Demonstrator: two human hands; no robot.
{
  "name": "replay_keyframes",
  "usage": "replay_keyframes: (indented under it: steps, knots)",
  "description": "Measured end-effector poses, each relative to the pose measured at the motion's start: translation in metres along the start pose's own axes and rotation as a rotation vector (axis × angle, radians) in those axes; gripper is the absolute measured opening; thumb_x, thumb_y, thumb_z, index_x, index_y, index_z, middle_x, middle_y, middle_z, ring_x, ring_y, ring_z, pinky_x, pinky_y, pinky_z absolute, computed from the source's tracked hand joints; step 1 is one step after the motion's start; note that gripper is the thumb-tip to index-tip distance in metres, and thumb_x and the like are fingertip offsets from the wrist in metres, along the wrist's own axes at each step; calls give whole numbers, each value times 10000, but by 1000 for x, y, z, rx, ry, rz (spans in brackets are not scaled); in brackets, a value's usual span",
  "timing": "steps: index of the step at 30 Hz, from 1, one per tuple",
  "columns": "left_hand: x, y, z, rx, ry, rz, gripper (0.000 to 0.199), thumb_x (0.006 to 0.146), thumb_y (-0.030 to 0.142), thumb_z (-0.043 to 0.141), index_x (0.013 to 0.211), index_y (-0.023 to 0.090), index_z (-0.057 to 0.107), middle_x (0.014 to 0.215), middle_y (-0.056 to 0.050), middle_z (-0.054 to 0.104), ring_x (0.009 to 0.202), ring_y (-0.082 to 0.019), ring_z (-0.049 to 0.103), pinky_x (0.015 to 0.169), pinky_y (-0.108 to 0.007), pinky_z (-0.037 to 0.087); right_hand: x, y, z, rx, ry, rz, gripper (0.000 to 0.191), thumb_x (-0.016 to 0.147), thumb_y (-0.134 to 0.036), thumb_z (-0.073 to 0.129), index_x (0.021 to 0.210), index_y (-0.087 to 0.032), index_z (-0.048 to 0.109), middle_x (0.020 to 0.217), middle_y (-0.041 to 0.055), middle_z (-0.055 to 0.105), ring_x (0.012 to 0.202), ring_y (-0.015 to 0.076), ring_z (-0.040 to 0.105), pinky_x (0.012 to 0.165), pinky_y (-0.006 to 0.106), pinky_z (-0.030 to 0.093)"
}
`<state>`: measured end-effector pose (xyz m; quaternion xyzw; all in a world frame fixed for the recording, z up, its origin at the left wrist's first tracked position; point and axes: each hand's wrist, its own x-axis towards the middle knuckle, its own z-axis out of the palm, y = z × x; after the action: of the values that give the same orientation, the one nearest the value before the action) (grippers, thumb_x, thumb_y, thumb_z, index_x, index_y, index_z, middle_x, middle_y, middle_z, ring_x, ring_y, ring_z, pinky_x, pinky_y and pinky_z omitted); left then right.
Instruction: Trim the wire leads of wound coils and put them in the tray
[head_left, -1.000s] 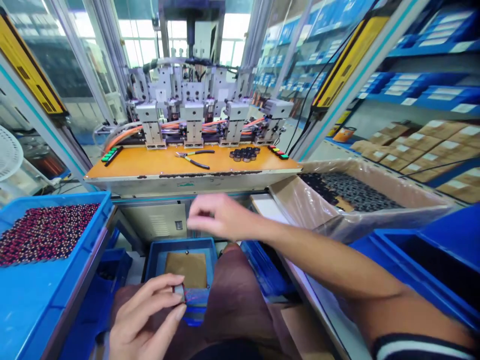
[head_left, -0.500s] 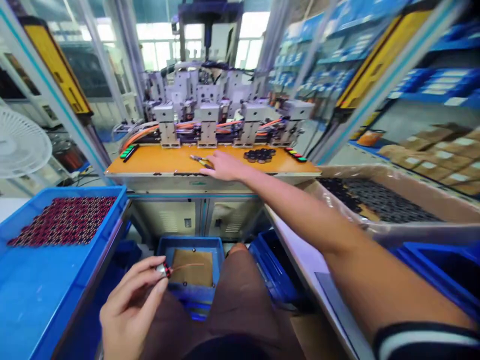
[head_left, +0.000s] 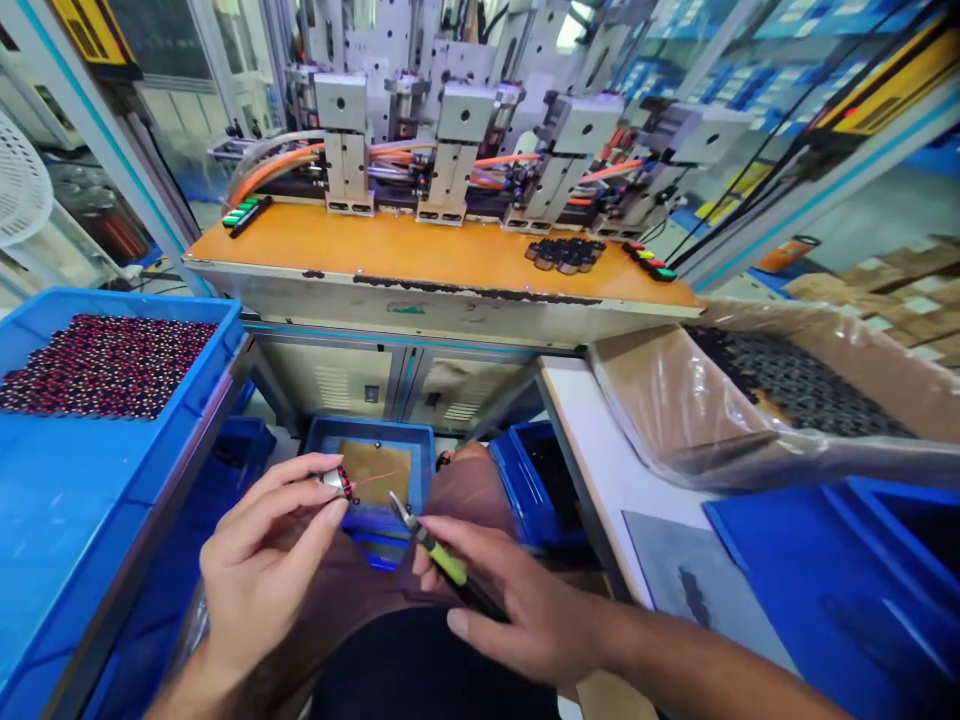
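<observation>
Lower left, the left grip [head_left: 270,565] still pinches a small part [head_left: 335,483], perhaps a wound coil, its red wire [head_left: 379,478] trailing right. Lower centre, the right grip [head_left: 525,605] now clasps the pliers [head_left: 448,563], gone from the orange surface [head_left: 420,247] above; both grips are occupied.

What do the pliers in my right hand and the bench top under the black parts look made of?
Pliers: probably steel jaws, greyish sheen; handles likely plastic or rubber, green and black. Bench top: orange, smooth; wood or laminate, unclear.
</observation>
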<state>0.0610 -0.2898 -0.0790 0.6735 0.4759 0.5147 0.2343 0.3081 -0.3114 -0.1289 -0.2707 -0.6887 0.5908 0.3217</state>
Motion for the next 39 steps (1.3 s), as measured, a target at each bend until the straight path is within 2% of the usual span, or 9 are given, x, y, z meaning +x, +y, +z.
replay_keyframes:
  steps: [2,4,16,25,27,29,32,36,39]
  knots:
    - [1,2,2,-2,-3,3,280,780,-10,720,958,206,735,1113,-51,735,1008,-190,713,846,-298,619,0,-3,5,19,1,-58,726,821,-128,587,1499,-177,330,1229,134,632,1157,213,615,1047,430,462]
    - [0,4,4,1,-11,9,293,774,-22,718,960,204,735,1111,-48,737,1024,-189,707,845,-289,616,3,-4,6,24,13,-89,745,803,-106,580,1504,-189,341,1229,131,644,1186,224,602,1061,445,446]
    - [-5,9,2,34,-32,42,321,757,-37,728,966,206,737,1107,-40,732,1015,-170,705,860,-282,611,15,-10,13,263,4,-155,814,780,-11,530,1506,-335,353,1095,65,610,949,159,623,862,378,554]
    - [-4,9,4,17,-48,23,321,762,-28,725,972,215,739,1112,-39,735,1018,-183,707,847,-298,613,15,-7,14,161,29,-186,745,774,0,517,1466,-234,371,946,33,584,751,103,557,703,267,514]
    - [-5,9,4,19,-48,25,325,762,-30,725,972,218,738,1107,-36,735,1026,-184,706,861,-301,610,15,-8,13,148,21,-145,658,757,4,513,1376,-210,452,899,15,565,715,96,523,674,252,482]
    - [-5,9,4,25,-47,23,323,763,-28,725,972,218,738,1107,-36,734,1024,-181,706,864,-299,609,16,-12,12,97,10,-67,470,753,-12,528,1192,-179,554,836,0,545,686,93,489,651,242,449]
    - [-6,7,2,24,-52,17,315,772,-31,717,971,212,729,1119,-44,726,1027,-178,701,853,-292,612,17,-16,11,71,14,73,278,776,-53,548,1029,-162,584,796,-8,530,679,91,476,646,237,438]
    - [-5,2,-1,4,-103,132,350,768,-79,686,990,192,706,1147,-69,680,1069,-188,677,864,-311,617,14,-14,11,214,108,49,479,854,-101,539,1323,-171,470,912,20,557,781,96,544,741,261,497]
    - [-5,-1,-1,-63,-103,194,456,708,-144,692,1022,185,652,1189,-81,621,1085,-211,678,857,-341,639,6,-14,8,279,65,9,630,867,-89,529,1459,-207,350,1071,69,563,923,112,595,874,318,534]
